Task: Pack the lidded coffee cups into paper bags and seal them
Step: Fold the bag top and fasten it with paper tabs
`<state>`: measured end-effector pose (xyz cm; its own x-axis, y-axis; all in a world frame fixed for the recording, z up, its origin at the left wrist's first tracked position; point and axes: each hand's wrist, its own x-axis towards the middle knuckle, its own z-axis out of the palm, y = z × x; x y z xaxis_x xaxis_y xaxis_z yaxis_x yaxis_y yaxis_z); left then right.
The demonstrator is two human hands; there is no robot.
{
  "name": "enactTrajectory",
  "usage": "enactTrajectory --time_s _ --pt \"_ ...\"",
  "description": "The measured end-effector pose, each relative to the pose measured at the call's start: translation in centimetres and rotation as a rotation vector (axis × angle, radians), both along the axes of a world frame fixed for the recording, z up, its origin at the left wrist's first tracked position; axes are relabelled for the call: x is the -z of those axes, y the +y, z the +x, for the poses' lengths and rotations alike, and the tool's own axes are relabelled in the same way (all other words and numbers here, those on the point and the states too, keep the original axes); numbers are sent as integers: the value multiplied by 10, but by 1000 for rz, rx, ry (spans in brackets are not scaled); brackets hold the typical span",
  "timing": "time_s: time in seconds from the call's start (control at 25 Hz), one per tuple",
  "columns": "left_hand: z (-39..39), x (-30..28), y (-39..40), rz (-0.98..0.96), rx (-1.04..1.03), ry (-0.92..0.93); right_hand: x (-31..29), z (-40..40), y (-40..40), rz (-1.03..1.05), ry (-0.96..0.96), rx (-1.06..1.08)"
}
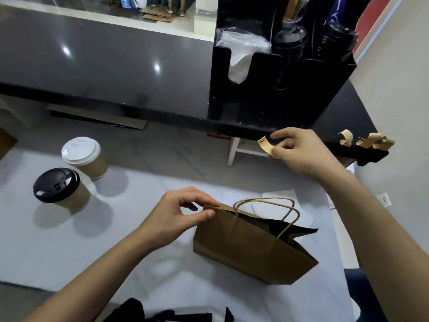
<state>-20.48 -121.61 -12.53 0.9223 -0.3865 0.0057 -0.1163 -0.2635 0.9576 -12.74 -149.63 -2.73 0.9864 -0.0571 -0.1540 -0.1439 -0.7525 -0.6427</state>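
Note:
A brown paper bag [246, 247] with twisted handles stands on the white table, its top partly open. My left hand [178, 212] pinches the bag's upper left corner. Up at the edge of the black counter, my right hand [299, 149] pinches a short curled strip of tan tape [265, 145]. More tape strips [366, 140] hang off the counter edge to the right. Two kraft cups stand at the left: one with a white lid [82, 154], one with a black lid [58, 188]. The bag's inside is dark and hidden.
A black organiser [274, 98] on the dark counter [104, 61] holds stacked black lids and white napkins. White paper sheets [283, 196] lie behind the bag. A white stool leg [232, 152] shows under the counter. A dark cloth [162, 314] lies at the near edge.

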Motion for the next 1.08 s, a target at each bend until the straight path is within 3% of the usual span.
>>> enactTrajectory --time_s 0.16,0.36,0.52,0.8,1.08 --pt "1 0 -1 -2 -12 -1 -3 4 17 -72 83 -221" --pt "0 0 -2 10 -34 -2 -11 6 35 6 26 -464" --pt "0 0 -2 1 -46 13 -24 0 53 83 191 -731" --pt "1 -1 -5 11 -69 16 -20 -1 89 -149 284 -961" --pt "-2 -4 -5 -27 -71 54 -17 -14 106 -449 159 -1064"
